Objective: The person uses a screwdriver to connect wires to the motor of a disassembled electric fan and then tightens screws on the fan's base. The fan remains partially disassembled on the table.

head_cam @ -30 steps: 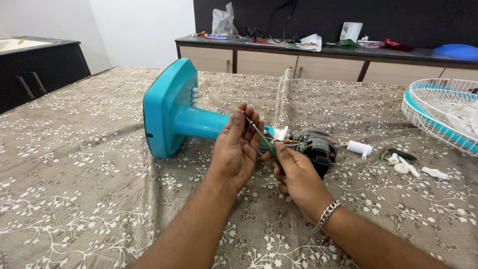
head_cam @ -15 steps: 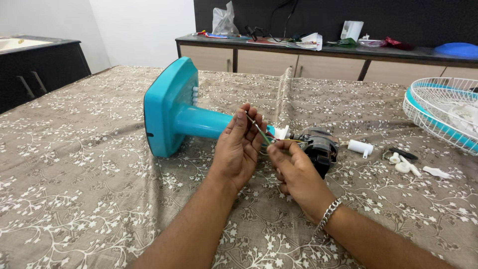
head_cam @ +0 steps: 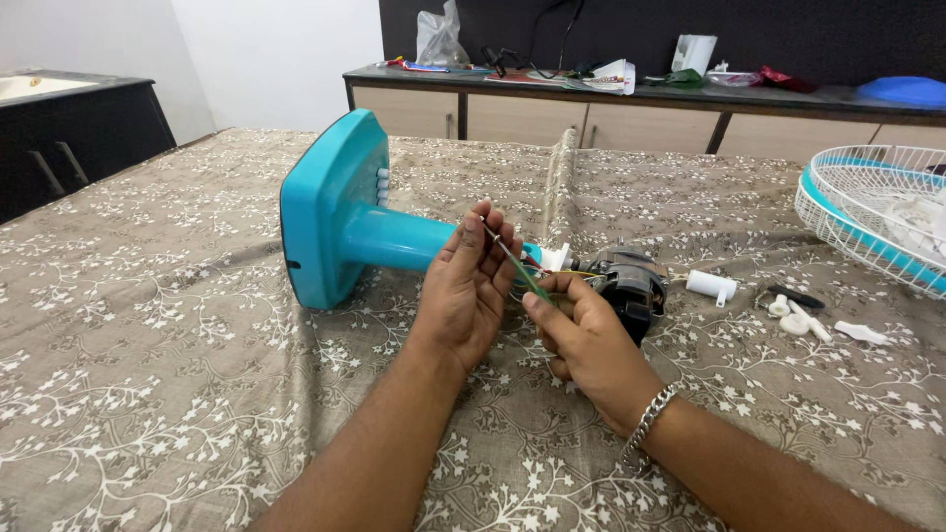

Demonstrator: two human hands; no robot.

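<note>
A turquoise fan stand (head_cam: 335,212) lies on its side on the patterned tablecloth, its base upright at the left and its pole pointing right. A black fan motor (head_cam: 631,286) sits at the pole's end with thin wires coming out of it. My left hand (head_cam: 468,291) pinches the upper end of a thin green wire (head_cam: 517,264) between its fingertips. My right hand (head_cam: 586,340) grips the lower end of the same wire, just in front of the motor. A metal bracelet is on my right wrist.
A white and turquoise fan grille (head_cam: 872,212) lies at the table's right edge. Small white plastic parts (head_cam: 803,317) and a white cylinder (head_cam: 711,286) lie to the right of the motor. A cluttered counter (head_cam: 631,94) runs along the back; a dark cabinet (head_cam: 74,143) stands at the left.
My left fingers have shifted slightly up the wire, and the wire now stretches straighter between both hands. The stand and motor have not moved.
</note>
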